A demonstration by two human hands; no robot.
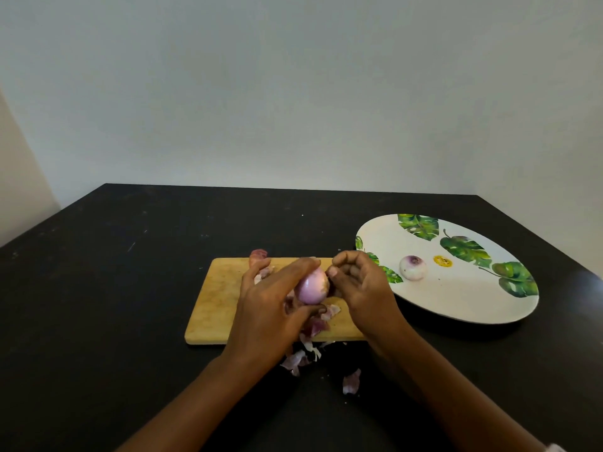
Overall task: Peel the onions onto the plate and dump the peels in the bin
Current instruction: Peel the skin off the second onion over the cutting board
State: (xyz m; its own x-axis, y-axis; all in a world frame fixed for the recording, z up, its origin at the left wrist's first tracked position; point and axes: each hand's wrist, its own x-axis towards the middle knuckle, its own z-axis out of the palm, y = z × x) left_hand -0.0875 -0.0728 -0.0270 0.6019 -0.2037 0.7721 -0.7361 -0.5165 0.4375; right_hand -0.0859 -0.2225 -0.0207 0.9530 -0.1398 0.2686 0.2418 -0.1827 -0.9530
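Observation:
My left hand (267, 308) grips a pale purple onion (311, 287) above the wooden cutting board (215, 301), with a finger over its top and the thumb under it. My right hand (362, 285) is at the onion's right side, fingers curled, pinching at its skin. A peeled onion (412, 267) lies on the white plate with green leaf prints (456, 301) to the right. Purple peels (318, 324) lie on the board and more peels (298, 358) on the table in front of it. No bin is in view.
A black table (114, 288) carries everything, its far edge against a pale wall. Another onion piece (258, 254) sits at the board's far edge. One loose peel (351, 382) lies on the table between my forearms. A yellow sticker (442, 261) marks the plate.

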